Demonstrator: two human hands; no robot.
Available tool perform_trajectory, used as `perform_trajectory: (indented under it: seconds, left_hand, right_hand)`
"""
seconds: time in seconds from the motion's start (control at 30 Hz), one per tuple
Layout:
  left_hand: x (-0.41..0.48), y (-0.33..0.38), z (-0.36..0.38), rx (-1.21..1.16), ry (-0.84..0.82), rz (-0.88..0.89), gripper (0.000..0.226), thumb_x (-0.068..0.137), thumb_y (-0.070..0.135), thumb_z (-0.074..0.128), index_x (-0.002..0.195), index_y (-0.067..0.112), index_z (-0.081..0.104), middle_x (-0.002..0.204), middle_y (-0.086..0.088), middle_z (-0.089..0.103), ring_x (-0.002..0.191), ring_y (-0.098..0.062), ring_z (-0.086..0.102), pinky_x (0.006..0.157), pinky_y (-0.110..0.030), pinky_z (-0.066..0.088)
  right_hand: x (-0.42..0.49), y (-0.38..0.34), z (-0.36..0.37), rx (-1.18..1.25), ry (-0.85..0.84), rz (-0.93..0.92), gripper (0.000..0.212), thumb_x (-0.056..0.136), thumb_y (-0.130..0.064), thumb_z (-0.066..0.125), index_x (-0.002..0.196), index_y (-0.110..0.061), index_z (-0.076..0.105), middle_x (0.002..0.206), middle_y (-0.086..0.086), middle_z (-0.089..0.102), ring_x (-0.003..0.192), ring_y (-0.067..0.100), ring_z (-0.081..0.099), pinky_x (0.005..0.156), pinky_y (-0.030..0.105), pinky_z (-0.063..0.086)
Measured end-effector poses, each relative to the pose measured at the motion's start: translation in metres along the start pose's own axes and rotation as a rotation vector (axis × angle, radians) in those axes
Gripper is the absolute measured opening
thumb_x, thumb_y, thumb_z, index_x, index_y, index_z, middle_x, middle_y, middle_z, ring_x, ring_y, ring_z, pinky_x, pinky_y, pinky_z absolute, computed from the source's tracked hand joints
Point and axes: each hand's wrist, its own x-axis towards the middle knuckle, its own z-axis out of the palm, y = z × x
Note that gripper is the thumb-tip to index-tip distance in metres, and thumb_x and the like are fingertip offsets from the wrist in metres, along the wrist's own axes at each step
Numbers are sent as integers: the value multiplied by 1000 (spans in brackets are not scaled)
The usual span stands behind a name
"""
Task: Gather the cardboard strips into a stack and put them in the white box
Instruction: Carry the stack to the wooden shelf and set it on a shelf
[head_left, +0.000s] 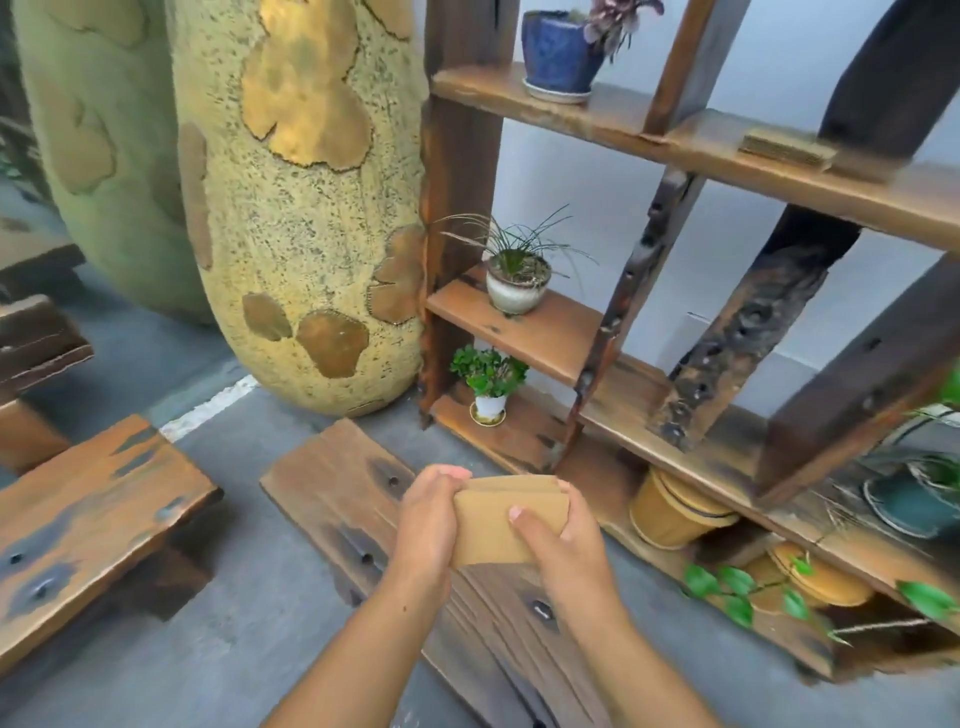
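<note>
Low in the frame's centre, both hands gripped one stack of strips: left hand closed around its edge, right hand clamped opposite. Four potted plants stood on the shelves.

Both hands, left hand & right hand, clasp stack of cardboard strips above wooden table; another strip pile on upper shelf.
</note>
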Motion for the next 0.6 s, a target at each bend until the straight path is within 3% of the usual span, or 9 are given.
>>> perform_trajectory:
  seconds: [0.1, 0.2, 0.4, 0.5, 0.6]
  left_hand:
    - [11, 10, 12, 64, -84, 7, 28, 89, 10, 49, 73, 20, 69, 86, 2, 68, 77, -16, 57, 71, -35, 43]
    - [20, 16, 31, 124, -149, 35, 28, 90, 12, 48, 75, 19, 71, 92, -2, 69, 82, -18, 59, 77, -37, 45]
    - [44, 41, 110, 195, -300, 112, 29, 94, 15, 45, 78, 17, 69, 84, 1, 65, 76, -17, 58, 68, -33, 44]
    - [58, 60, 160, 246, -342, 179, 38, 100, 31, 43, 78, 17, 70, 83, -3, 67, 77, -19, 60, 69, -35, 46]
    - [68, 84, 209, 261, -383, 266, 48, 102, 48, 40, 84, 16, 70, 82, -1, 68, 73, -10, 62, 67, -30, 48]
  right_hand:
    - [7, -8, -3, 5, 78, 1, 29, 75, -19, 70, 101, -24, 58, 78, -17, 76, 71, -9, 67, 63, 9, 50]
    - [19, -17, -15, -15, 139, 1, 26, 85, -5, 71, 101, -20, 59, 84, -6, 71, 70, -9, 66, 64, 8, 49]
    - [59, -48, -63, 51, 283, -23, 22, 88, 0, 67, 105, -12, 62, 93, 5, 73, 75, 3, 69, 66, 16, 53]
    - [88, -71, -92, 66, 335, -62, 21, 88, -4, 68, 103, -16, 61, 93, 4, 73, 77, 7, 69, 75, 28, 54]
    - [118, -95, -125, 81, 380, -87, 20, 89, -12, 69, 104, -22, 61, 96, -1, 73, 82, 4, 70, 76, 28, 53]
